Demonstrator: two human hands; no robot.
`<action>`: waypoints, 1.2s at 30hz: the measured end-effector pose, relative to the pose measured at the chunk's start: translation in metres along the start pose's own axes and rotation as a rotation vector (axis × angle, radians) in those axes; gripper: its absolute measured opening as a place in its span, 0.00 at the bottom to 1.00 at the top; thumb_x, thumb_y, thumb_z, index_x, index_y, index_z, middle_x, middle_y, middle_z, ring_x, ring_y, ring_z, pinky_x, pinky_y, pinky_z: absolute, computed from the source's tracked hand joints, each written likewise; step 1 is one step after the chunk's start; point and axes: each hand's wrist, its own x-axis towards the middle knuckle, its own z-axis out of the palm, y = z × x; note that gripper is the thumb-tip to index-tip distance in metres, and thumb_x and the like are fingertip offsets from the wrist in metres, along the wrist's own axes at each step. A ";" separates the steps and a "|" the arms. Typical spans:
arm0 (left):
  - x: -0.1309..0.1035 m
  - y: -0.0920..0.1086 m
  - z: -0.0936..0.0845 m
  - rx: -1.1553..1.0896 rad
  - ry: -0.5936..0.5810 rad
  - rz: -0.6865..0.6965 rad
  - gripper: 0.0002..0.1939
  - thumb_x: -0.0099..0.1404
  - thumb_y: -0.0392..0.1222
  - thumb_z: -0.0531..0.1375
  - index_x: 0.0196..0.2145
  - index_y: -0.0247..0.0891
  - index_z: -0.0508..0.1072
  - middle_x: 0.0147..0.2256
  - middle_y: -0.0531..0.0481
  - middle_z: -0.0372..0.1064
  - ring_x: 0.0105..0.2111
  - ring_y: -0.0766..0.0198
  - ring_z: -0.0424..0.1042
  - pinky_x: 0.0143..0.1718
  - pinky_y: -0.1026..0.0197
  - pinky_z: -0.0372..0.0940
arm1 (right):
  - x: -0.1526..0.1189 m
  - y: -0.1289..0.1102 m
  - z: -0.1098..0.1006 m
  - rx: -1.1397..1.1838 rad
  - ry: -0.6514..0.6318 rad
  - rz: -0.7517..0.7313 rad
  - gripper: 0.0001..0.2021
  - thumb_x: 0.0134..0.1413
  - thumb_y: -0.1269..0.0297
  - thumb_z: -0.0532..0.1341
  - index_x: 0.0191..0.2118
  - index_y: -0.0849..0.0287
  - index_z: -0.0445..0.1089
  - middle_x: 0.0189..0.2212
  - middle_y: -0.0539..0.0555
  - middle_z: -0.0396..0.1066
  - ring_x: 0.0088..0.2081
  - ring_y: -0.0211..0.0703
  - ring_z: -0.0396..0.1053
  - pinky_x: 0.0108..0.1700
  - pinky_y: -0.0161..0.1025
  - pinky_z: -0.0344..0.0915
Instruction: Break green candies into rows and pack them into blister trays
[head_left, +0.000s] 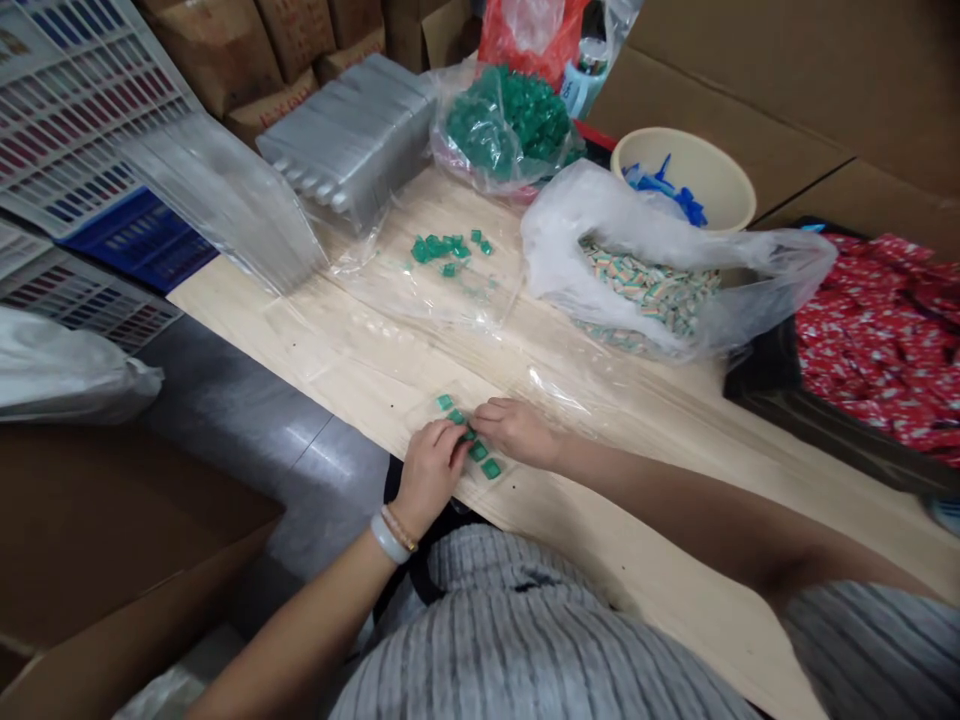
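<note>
Several small green squares (478,452) lie in a slanting row on a clear plastic sheet or tray (511,466) near the table's front edge. From the left, my left hand (429,470) bends its fingers down onto the middle of the row. My right hand (517,430) meets it from the other side, thumb and fingers pressed together. Between the fingertips is a small green piece, mostly hidden by them. Farther back on the table, several loose green pieces (442,246) are scattered on clear plastic film.
Behind stand a bag of green pieces (517,115), a stack of clear plastic trays (352,130) and a cream bowl (731,190) with blue parts. An open bag of small striped pieces (652,285) is at right, beside a black crate (765,365) of red packets. A cardboard box (127,540) stands lower left.
</note>
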 end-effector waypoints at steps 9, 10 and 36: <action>-0.001 0.000 0.001 0.037 0.010 0.018 0.08 0.60 0.37 0.53 0.38 0.34 0.66 0.36 0.45 0.66 0.38 0.60 0.64 0.40 0.55 0.63 | 0.007 0.000 -0.010 -0.203 -0.146 -0.130 0.13 0.59 0.67 0.45 0.41 0.63 0.65 0.32 0.57 0.65 0.33 0.42 0.62 0.33 0.39 0.58; -0.001 0.000 0.002 0.037 0.012 0.018 0.08 0.60 0.37 0.53 0.38 0.34 0.66 0.36 0.45 0.66 0.38 0.60 0.64 0.40 0.55 0.63 | 0.008 -0.001 -0.012 -0.212 -0.162 -0.115 0.14 0.59 0.67 0.45 0.41 0.64 0.65 0.33 0.58 0.64 0.33 0.42 0.63 0.33 0.39 0.58; 0.000 0.002 -0.003 0.021 -0.012 0.020 0.07 0.60 0.36 0.53 0.38 0.35 0.65 0.35 0.46 0.65 0.37 0.61 0.63 0.39 0.56 0.63 | -0.021 -0.011 -0.030 -0.297 -0.292 -0.210 0.11 0.57 0.71 0.48 0.42 0.63 0.64 0.40 0.59 0.62 0.36 0.43 0.60 0.29 0.38 0.57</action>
